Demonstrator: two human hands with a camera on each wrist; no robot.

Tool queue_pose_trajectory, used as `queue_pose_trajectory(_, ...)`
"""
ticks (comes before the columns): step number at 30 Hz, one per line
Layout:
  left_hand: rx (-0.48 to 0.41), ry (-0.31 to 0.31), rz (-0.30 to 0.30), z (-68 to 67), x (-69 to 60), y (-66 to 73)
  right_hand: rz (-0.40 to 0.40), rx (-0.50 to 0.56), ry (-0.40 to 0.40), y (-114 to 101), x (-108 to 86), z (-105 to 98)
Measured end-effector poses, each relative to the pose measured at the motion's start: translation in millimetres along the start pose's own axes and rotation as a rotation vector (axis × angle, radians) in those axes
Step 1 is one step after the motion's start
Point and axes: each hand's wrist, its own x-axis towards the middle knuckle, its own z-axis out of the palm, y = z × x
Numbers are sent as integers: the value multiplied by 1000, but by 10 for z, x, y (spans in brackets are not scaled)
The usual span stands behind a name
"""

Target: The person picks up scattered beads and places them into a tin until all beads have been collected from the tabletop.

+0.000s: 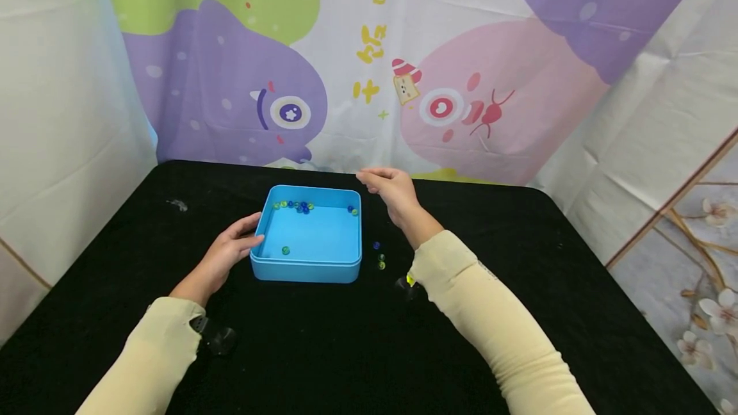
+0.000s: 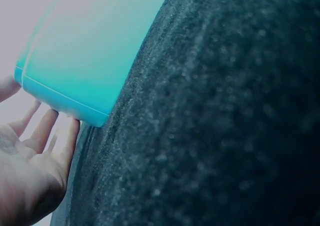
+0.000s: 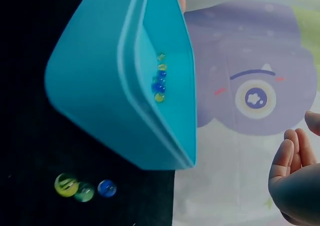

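Note:
A square blue plastic box (image 1: 308, 269) with low walls stands on the table. My left hand (image 1: 225, 255) holds its left wall, thumb at the rim and fingers against the outside, as the left wrist view also shows the fingers (image 2: 64, 141) touching the side. Several blue and yellow-green marbles (image 1: 302, 207) lie along the far wall inside the box. A green marble (image 1: 285, 250) sits near its front left corner. Beyond the box's far right corner, my right hand (image 1: 398, 197) is raised with loosely bent fingers. In the right wrist view its thumb and fingers (image 3: 281, 158) stand apart, no object visible between them.
Right of the box, a blue marble (image 1: 377, 245) and two greenish marbles (image 1: 381, 262) lie on the black tablecloth (image 1: 323, 351). A cartoon-printed curtain (image 1: 346, 114) hangs behind the table. At the far left is a small greyish mark (image 1: 177, 204) on the cloth.

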Motion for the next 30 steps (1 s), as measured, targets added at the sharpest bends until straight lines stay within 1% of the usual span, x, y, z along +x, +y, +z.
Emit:
queue_pose_trajectory(4,0,-1,4,6,-5,-4,3,-25,20,97,-3,-79)
queue_pose_trajectory(9,-10,1,6,11,-8,-15,29,-57,39,252,-23,-191)
queue_pose_trajectory(16,-4,6,-4,1,22,-32,82,-19,53,514,-39,-320)
queue_pose_trajectory(20,1,6,3,4,21,-33,101,1,56,626,-41,-376)
queue_pose_trajectory(24,-2,15,-5,13,12,-23,123,5,64,724,-41,-390)
queue_pose_trajectory(30,-7,4,-1,2,-1,-5,167,48,97,881,-54,-355)
